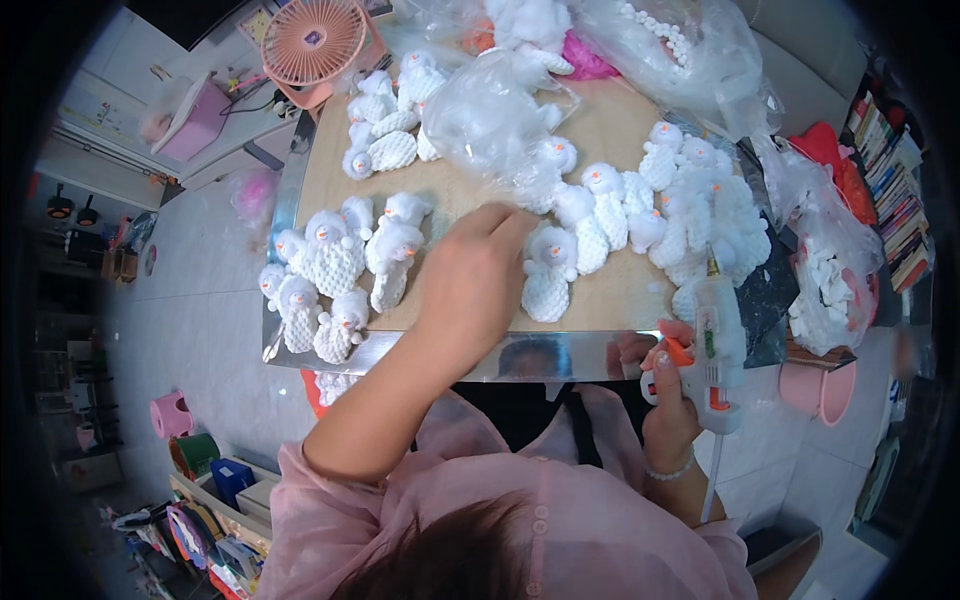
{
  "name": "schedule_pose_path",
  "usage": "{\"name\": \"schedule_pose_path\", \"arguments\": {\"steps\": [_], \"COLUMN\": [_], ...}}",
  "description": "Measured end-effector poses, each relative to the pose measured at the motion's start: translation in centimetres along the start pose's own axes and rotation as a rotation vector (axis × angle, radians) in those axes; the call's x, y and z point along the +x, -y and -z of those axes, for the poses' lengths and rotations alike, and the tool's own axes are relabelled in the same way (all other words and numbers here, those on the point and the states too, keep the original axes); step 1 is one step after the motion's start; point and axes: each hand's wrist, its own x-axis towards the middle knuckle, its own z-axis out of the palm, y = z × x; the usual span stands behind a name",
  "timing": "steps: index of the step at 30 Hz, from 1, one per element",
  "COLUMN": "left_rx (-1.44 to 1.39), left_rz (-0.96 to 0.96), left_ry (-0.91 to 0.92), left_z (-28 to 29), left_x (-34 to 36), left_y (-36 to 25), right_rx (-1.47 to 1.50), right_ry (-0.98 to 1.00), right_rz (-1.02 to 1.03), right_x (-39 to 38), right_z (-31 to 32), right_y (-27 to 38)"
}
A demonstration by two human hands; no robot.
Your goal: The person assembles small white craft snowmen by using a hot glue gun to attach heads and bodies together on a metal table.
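Note:
My right hand grips a translucent glue gun with an orange trigger, past the table's near right edge. Its brass nozzle points away from me, and a long glue stick comes out of the back. My left hand is over the middle of the table, fingers bent together beside a clear plastic bag of white stuffing. Its fingertips are mostly hidden, so I cannot make out what they pinch. Just right of this hand lies a white knitted snowman doll with an orange nose.
Several similar dolls lie in groups on the wooden board, left, far left and right. A pink fan stands at the far left corner. More plastic bags cover the far right. Books and a pink bucket are further right.

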Motion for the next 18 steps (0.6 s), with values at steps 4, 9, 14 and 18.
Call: {"name": "schedule_pose_path", "arguments": {"steps": [4, 9, 14, 18], "left_rx": [0.046, 0.149, 0.201, 0.486], "left_rz": [-0.04, 0.041, 0.228, 0.22], "left_ry": [-0.093, -0.053, -0.132, -0.128], "left_z": [-3.5, -3.7, -1.7, -0.4], "left_x": [4.2, 6.0, 7.1, 8.9], "left_y": [2.7, 3.5, 1.1, 2.5], "right_rx": [-0.013, -0.191, -0.036, -0.014], "right_ry": [-0.011, -0.047, -0.078, -0.027], "right_rz": [0.051, 0.06, 0.013, 0.005], "right_x": [-0.1, -0.2, 0.2, 0.1], "right_z": [-0.3, 1.1, 1.3, 1.7], "right_y": [0.4, 0.4, -0.1, -1.2]}}
